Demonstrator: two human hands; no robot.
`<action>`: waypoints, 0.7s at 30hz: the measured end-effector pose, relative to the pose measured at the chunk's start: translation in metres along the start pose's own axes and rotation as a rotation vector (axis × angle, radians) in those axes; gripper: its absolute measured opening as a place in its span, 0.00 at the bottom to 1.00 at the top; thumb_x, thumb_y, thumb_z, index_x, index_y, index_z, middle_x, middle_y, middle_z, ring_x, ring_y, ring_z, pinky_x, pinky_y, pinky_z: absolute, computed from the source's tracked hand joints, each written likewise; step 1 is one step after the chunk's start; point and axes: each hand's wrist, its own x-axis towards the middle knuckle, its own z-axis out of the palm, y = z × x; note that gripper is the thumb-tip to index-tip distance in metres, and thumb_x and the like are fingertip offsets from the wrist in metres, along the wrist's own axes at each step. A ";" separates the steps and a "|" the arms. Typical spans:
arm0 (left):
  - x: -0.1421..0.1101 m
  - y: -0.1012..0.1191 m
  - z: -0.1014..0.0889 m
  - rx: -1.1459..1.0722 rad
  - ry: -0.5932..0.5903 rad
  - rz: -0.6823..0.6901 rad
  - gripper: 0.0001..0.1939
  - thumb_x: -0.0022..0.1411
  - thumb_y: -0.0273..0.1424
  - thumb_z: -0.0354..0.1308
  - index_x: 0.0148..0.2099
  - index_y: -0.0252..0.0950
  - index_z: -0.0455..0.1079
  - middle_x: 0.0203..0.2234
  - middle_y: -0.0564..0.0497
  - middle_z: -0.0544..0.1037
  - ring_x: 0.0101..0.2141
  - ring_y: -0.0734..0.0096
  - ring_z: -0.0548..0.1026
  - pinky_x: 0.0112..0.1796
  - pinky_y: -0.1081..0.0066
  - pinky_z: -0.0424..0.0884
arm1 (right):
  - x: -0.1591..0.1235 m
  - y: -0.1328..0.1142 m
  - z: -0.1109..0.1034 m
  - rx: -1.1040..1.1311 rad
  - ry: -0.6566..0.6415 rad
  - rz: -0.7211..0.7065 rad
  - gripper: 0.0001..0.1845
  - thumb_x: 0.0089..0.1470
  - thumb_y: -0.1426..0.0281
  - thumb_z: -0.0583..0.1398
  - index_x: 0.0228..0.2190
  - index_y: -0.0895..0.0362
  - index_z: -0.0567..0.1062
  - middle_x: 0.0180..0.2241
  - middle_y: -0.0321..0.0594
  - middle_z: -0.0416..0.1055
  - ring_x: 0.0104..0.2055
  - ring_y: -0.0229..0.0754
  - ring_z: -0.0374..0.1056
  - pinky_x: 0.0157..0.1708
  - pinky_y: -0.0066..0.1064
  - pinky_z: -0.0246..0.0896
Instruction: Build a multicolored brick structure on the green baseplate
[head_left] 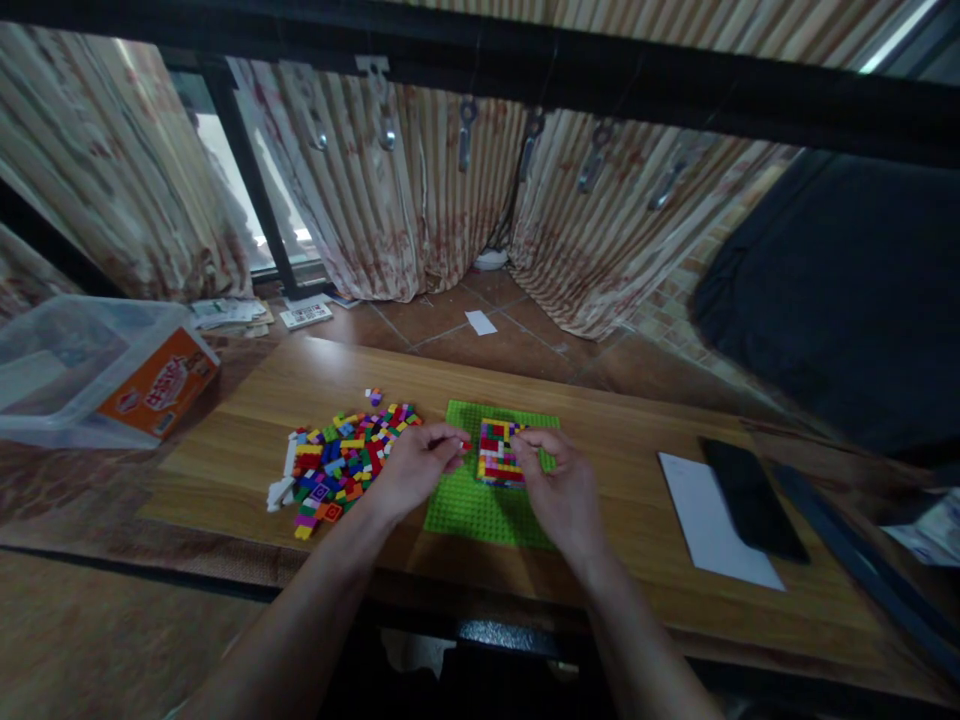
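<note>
A green baseplate lies on the wooden table, and on it sits a low rectangular build of colourful toy bricks. Over the plate's left edge, my left hand has its thumb and fingers pinched on a small toy brick, which looks reddish. My right hand reaches over the right side of the build with its fingers pinched together at the build's edge. Whatever is between those fingertips is too small to make out. Left of my left hand spreads a pile of loose bricks in many colours.
White pieces lie at the pile's left edge. A clear plastic bin with an orange label stands far left. On the right, a black phone-like slab overlaps a white sheet on the wooden table. Curtains hang behind.
</note>
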 end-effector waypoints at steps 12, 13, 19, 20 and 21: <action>-0.011 0.013 0.009 -0.263 -0.084 0.073 0.15 0.51 0.36 0.68 0.38 0.32 0.75 0.25 0.52 0.78 0.27 0.76 0.72 0.32 0.73 0.68 | -0.005 -0.010 0.024 0.254 -0.077 0.003 0.08 0.57 0.66 0.62 0.36 0.51 0.82 0.34 0.38 0.78 0.35 0.41 0.74 0.36 0.33 0.68; -0.011 0.012 0.009 -0.265 -0.084 0.071 0.15 0.51 0.37 0.68 0.37 0.32 0.75 0.25 0.53 0.77 0.27 0.75 0.72 0.32 0.73 0.68 | -0.005 -0.010 0.025 0.262 -0.074 0.004 0.07 0.57 0.66 0.62 0.35 0.51 0.82 0.34 0.38 0.78 0.35 0.41 0.74 0.36 0.33 0.68; -0.012 0.009 0.015 -0.333 -0.074 0.067 0.17 0.49 0.40 0.70 0.33 0.31 0.74 0.20 0.54 0.75 0.24 0.77 0.70 0.30 0.73 0.67 | -0.006 -0.010 0.022 0.346 -0.114 0.084 0.07 0.54 0.64 0.64 0.31 0.52 0.82 0.30 0.37 0.78 0.32 0.42 0.73 0.35 0.35 0.68; -0.013 0.008 0.016 -0.356 -0.078 0.064 0.18 0.48 0.41 0.71 0.31 0.30 0.74 0.19 0.54 0.75 0.23 0.77 0.70 0.29 0.73 0.67 | -0.006 -0.010 0.021 0.357 -0.122 0.102 0.07 0.53 0.63 0.64 0.30 0.52 0.82 0.30 0.37 0.79 0.31 0.42 0.73 0.36 0.35 0.68; -0.013 0.008 0.017 -0.380 -0.084 0.054 0.18 0.48 0.41 0.71 0.30 0.30 0.74 0.19 0.54 0.75 0.22 0.77 0.70 0.29 0.73 0.67 | -0.006 -0.009 0.019 0.361 -0.132 0.111 0.06 0.53 0.63 0.65 0.31 0.51 0.82 0.30 0.37 0.79 0.32 0.42 0.73 0.36 0.36 0.68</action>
